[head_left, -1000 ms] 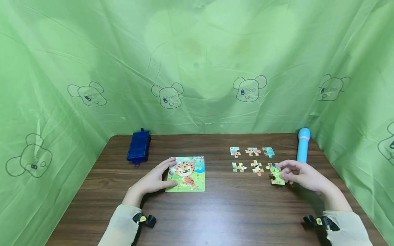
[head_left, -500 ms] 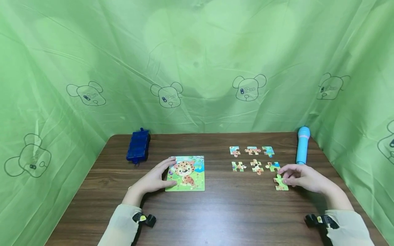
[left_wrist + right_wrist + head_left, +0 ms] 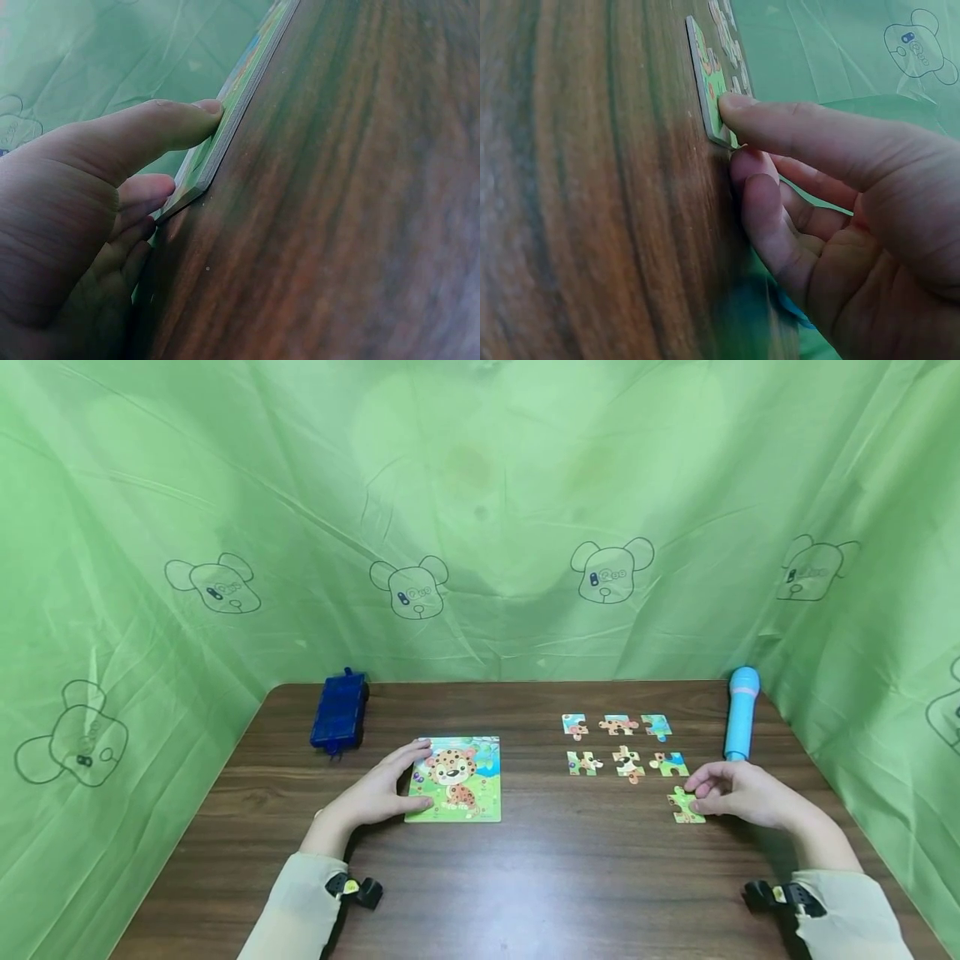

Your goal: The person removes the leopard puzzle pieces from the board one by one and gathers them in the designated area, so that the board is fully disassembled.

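green piece (image 3: pixel 686 805) is the landmark, and in the head view it lies flat on the table (image 3: pixel 525 877), just nearer the person than the last of six loose pieces (image 3: pixel 622 745) laid out in two rows. right hand (image 3: pixel 738 793) sits just right of the piece and pinches its right edge with thumb and fingertips. puzzle board (image 3: pixel 456 779) lies well to the left of the piece, across bare wood, its long axis running away from the person. left hand (image 3: pixel 375 795) rests against the board's left edge, fingers loosely spread and thumb at the near corner, so it is far from the piece and the right hand is much the nearer. blue torch (image 3: pixel 741 713) stands beyond and right of the piece, a blue box (image 3: pixel 339 712) far to its left

left wrist view: the piece is out of sight; the thumb presses the board (image 3: pixel 225 139) at its edge, the other fingers curl loosely beside it, holding nothing

right wrist view: the piece (image 3: pixel 709 79) is flat on the wood, with the thumb on its top at the near corner and a fingertip at its edge
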`<state>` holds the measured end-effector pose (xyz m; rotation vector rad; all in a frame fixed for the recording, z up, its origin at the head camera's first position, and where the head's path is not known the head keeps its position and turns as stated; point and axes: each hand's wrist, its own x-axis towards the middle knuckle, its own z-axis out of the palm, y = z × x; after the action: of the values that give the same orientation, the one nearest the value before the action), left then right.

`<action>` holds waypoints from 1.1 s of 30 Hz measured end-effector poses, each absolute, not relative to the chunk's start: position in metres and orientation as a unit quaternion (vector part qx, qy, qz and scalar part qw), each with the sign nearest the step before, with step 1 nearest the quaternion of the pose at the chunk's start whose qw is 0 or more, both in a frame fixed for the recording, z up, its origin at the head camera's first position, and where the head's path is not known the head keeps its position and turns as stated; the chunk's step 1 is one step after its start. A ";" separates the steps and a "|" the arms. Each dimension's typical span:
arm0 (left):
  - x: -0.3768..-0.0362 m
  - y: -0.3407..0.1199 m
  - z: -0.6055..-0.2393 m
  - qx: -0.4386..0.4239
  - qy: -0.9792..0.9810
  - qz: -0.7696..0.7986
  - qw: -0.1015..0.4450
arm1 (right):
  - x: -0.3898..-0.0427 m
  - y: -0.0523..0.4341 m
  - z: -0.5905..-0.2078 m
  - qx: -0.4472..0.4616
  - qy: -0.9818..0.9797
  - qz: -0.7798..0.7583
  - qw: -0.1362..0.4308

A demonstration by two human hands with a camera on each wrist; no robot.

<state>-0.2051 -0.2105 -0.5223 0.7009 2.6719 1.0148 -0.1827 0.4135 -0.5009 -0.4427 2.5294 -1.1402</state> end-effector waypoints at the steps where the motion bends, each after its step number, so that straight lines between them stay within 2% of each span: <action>1: -0.205 -0.210 -0.522 0.237 0.904 0.343 0.099 | -0.183 0.413 -0.500 -0.154 0.887 -0.402 0.167; 8: -0.205 -0.210 -0.520 0.241 0.904 0.339 0.096 | -0.179 0.406 -0.487 -0.150 0.895 -0.392 0.148; 16: -0.208 -0.208 -0.523 0.261 0.906 0.322 0.085 | -0.166 0.369 -0.455 -0.147 0.900 -0.407 0.056; 19: -0.208 -0.208 -0.523 0.263 0.905 0.324 0.084 | -0.164 0.340 -0.448 -0.155 0.901 -0.405 0.024; 22: -0.206 -0.208 -0.523 0.265 0.904 0.325 0.083 | -0.164 0.303 -0.446 -0.145 0.903 -0.405 0.015; 26: -0.204 -0.211 -0.522 0.265 0.904 0.326 0.083 | -0.171 0.246 -0.444 -0.122 0.902 -0.414 0.026; 33: -0.202 -0.214 -0.520 0.263 0.904 0.325 0.085 | -0.189 0.155 -0.454 -0.179 0.877 -0.442 0.061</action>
<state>-0.2025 -0.2137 -0.5201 0.7836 2.6967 0.9690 -0.1887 0.1548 -0.4541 -0.5429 2.6534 -1.3361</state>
